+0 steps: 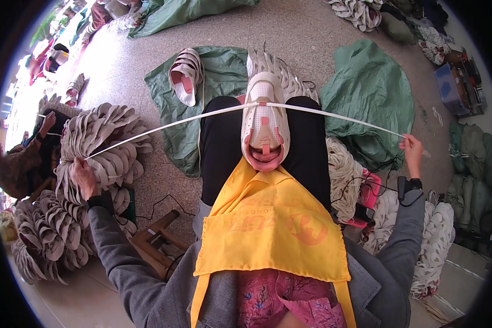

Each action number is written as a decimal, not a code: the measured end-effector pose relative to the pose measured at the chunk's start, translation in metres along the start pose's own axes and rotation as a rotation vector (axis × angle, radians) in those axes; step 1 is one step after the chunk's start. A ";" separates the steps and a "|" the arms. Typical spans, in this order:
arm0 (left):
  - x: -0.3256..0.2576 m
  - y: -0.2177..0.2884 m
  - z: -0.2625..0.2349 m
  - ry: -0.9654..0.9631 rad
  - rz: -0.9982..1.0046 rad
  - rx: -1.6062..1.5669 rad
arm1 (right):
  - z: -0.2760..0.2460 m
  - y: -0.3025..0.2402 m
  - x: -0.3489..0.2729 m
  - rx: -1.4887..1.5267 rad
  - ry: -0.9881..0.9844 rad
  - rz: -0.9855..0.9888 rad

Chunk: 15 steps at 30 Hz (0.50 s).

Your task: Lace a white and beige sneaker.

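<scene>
A white and pink sneaker (262, 131) rests between my thighs, its heel opening toward me. One white shoelace (180, 121) runs through the shoe near the base of its tongue and stretches out to both sides. At the far left, my left hand (85, 179) pinches one end of the lace, in front of a heap of shoe pieces. Out to the right, my right hand (413, 153) pinches the other end between thumb and fingers. Both arms are spread wide and the lace looks nearly taut. Over my lap lies a yellow apron (268, 224).
Stacked pale shoe uppers (106, 142) pile up at left. Another sneaker (186, 76) sits on a green sheet (161, 85) ahead. A green sack (366, 93) lies at right, near bundled white laces (344, 180) and a pink object (370, 191). A wooden stool (156, 235) stands lower left.
</scene>
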<state>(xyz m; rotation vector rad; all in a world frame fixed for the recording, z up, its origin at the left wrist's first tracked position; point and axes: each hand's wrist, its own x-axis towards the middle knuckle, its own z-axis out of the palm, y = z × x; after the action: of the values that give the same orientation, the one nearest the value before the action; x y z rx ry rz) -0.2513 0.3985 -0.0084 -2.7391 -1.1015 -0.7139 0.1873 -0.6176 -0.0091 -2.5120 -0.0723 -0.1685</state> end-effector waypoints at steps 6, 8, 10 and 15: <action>-0.004 0.026 0.001 -0.031 -0.078 -0.012 | -0.035 0.033 -0.007 0.020 0.009 0.110; 0.002 0.020 -0.002 -0.025 -0.095 -0.060 | -0.043 0.039 -0.007 0.029 0.016 0.114; 0.006 0.013 -0.005 -0.018 -0.081 -0.049 | -0.049 0.047 -0.010 0.000 0.029 0.111; 0.014 0.010 -0.007 -0.027 -0.063 -0.007 | -0.065 0.065 -0.016 -0.097 0.061 0.127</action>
<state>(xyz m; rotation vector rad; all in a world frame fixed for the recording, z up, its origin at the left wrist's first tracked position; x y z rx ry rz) -0.2383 0.3982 0.0050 -2.7386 -1.1986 -0.6922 0.1705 -0.7086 0.0029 -2.5960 0.1225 -0.2012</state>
